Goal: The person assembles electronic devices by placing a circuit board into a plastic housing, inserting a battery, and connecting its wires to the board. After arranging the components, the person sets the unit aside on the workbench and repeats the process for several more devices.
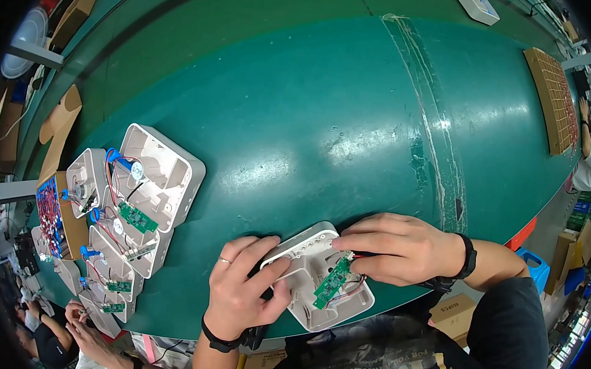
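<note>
In front of me on the table lies a white plastic housing (290,244), its hollow inside facing up. My left hand (247,287) is closed over its left wall, with the thumb reaching inside. A green circuit board (332,283) sits slantwise in the housing, thin red and dark wires (351,289) running beside it. The fingers of my right hand (404,250) close at the board's upper end, by a small white connector; the index fingertip is near the housing's rim. What exactly lies between those fingertips is partly hidden.
Several similar white housings (190,177) with green boards, wires and blue parts stand at the left. Beside them is a cardboard box (67,220) of red-and-blue parts. A cardboard tray (551,103) stands far right. Clear tape (436,136) crosses the green table (299,137). A co-worker's hand (86,331) is lower left.
</note>
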Tool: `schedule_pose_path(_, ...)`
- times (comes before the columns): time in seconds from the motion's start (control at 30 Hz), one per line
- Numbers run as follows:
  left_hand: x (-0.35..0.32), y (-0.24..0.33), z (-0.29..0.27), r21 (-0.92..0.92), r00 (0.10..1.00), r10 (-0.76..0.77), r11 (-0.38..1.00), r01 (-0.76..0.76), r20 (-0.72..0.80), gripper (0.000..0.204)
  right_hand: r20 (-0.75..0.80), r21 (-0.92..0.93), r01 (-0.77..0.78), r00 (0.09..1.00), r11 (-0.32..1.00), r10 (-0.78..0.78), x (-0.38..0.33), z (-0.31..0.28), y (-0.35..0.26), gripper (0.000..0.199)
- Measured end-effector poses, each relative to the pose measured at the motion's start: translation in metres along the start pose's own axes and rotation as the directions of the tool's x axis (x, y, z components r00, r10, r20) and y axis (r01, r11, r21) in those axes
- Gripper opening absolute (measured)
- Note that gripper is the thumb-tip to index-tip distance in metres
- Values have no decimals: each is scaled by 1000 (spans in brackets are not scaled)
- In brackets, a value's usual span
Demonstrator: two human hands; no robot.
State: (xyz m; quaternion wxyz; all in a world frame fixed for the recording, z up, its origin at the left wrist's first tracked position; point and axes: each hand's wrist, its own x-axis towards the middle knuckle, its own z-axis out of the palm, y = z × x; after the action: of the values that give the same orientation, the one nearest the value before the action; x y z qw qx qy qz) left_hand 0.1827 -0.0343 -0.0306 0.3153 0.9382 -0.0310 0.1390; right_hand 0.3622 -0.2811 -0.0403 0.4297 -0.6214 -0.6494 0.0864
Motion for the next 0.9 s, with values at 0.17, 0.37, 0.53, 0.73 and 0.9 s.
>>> schedule_pose_path(0.17, 1, 0, 0, 0, 1000, 3, 1000, -3, -8, 28, -3, 1, 2, 1000, 1000, -2, -1, -1, 1, 19)
schedule_pose_path(0.37, 0, 2, 0, -102, 995, -11, 995, 1, -100, 39, 1, -32, 47, 999, 998, -47, 4, -6, -2, 20)
schedule_pose_path(0.53, 7, 3, 8, -214, 991, -112, 972, 96, -67, 44, 15, -164, 83, 997, 983, -82, 1, -12, -15, 26)
schedule_pose_path(0.73, 0, 1, 8, -200, 992, -54, 979, 31, -110, 40, 11, -489, 196, 976, 850, -219, 6, -14, -37, 29)
schedule_pose_path(0.9, -4, -3, 9, -232, 986, -38, 973, 0, -160, 39, -38, -586, 149, 977, 797, -211, 9, -6, -45, 31)
